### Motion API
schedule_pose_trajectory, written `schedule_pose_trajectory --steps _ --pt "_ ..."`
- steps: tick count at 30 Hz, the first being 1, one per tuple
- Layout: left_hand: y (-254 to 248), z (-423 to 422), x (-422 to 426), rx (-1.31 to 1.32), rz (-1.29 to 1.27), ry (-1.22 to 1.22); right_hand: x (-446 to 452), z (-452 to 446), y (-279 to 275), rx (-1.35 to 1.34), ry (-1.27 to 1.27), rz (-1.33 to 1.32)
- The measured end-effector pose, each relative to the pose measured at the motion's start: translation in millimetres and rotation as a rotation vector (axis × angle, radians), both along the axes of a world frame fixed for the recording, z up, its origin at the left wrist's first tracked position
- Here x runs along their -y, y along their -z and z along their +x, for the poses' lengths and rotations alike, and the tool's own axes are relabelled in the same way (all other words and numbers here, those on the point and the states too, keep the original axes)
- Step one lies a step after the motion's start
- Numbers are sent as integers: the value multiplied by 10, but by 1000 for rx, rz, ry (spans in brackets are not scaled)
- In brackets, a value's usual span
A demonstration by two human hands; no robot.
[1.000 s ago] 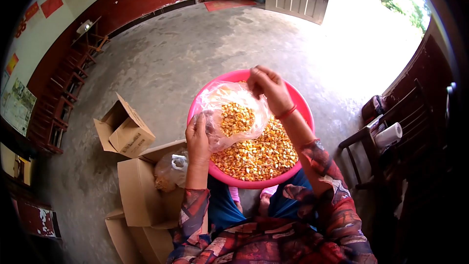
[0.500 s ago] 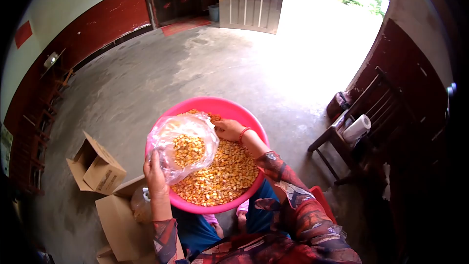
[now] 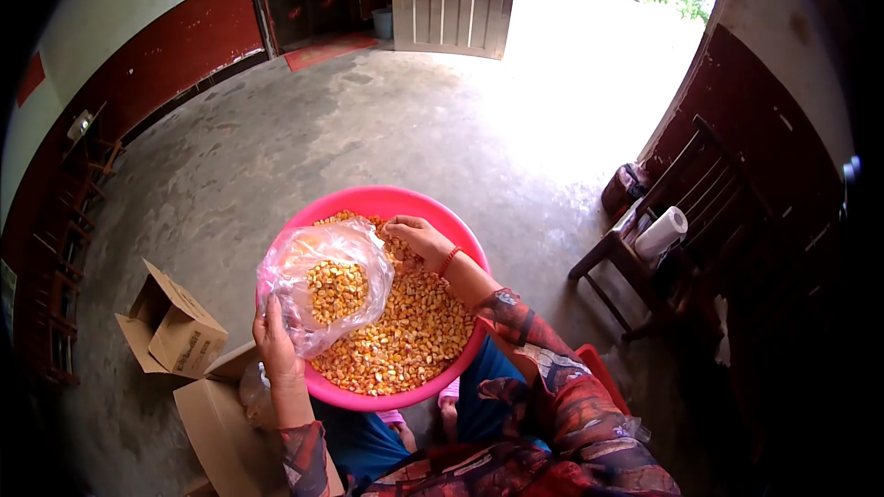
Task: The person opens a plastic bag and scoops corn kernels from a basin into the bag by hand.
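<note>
A big pink basin [image 3: 474, 253], heaped with loose yellow corn kernels [image 3: 419, 340], rests over my lap. Inside it, a clear plastic bag [image 3: 318, 244] lies open on the kernels with a small pile of corn in it. My left hand [image 3: 276, 342] grips the bag's near left edge, thumb up along the side. At the bag's far right rim is my right hand [image 3: 419, 241], its fingers curled low against the corn. What those fingers hold is hidden.
Open cardboard boxes [image 3: 189, 340] stand on the floor at left, one with a plastic bag [image 3: 256, 396] inside. A wooden chair [image 3: 635, 262] bearing a white paper roll [image 3: 661, 232] is at right. Part of a red seat [image 3: 599, 373] shows beside my right arm.
The whole view has shifted slightly, so the basin and boxes appear further left. My left hand keeps its grip on the bag; my right hand stays near the bag's rim with fingers curled.
</note>
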State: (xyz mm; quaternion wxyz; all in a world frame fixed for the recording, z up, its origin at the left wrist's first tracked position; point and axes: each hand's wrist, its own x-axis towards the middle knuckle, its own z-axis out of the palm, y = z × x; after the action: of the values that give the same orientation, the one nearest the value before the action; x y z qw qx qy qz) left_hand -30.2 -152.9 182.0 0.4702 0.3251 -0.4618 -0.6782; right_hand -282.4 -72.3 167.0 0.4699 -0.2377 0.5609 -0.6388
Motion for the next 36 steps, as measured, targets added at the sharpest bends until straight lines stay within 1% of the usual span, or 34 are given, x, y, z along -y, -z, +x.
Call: schedule_pose_trajectory --steps 1,5,7,8,11,12,14,16,17,20,21,22,24,26,27,28,30,31,33,34,36 --pt "1 4 2 2 0 0 -48 -11 -21 39 -86 15" --pt "-1 -3 3 2 13 0 -49 5 31 -11 -179 0" --pt "8 -19 5 11 18 -11 -27 20 41 -88 -113 24" --pt "14 -27 0 -2 11 -2 -22 21 46 -83 -121 21" --pt "18 -5 10 32 5 0 -51 67 -18 -114 14 34" --pt "20 -1 9 42 5 -3 -23 8 97 -120 -14 31" --pt "24 -21 2 31 -30 -23 -25 34 43 -98 21 18" --pt "27 -33 6 7 -13 -19 -58 10 -17 -63 19 -11" --pt "-15 -29 -14 8 22 -5 -42 -29 -11 -37 39 -58" --pt "17 -17 3 -24 -7 16 -29 -66 -135 290 65 -260" --pt "22 -15 14 -22 -9 9 -33 6 -273 267 54 -321" --pt "30 -17 22 -39 -18 25 -19 82 -413 271 50 -321" --pt "26 -26 12 -53 -21 39 18 279 -682 261 -85 -504" --pt "0 -32 -3 -23 -50 13 59 559 -934 237 -125 -512" --pt "33 -3 24 39 -49 22 107 692 -982 194 -156 -507" --pt "24 6 26 36 -51 17 174 813 -967 152 -155 -497" --pt "-1 10 6 49 -85 42 319 961 -873 149 -164 -387" --pt "-8 -13 -2 -9 -62 41 368 969 -809 150 -170 -389" --pt "12 -54 5 -53 -58 38 487 971 -645 27 -188 -214" --pt "29 -61 13 -99 -51 42 547 942 -562 27 -193 -215" --pt "81 -29 43 -130 -38 57 668 790 -361 -542 -169 -42"
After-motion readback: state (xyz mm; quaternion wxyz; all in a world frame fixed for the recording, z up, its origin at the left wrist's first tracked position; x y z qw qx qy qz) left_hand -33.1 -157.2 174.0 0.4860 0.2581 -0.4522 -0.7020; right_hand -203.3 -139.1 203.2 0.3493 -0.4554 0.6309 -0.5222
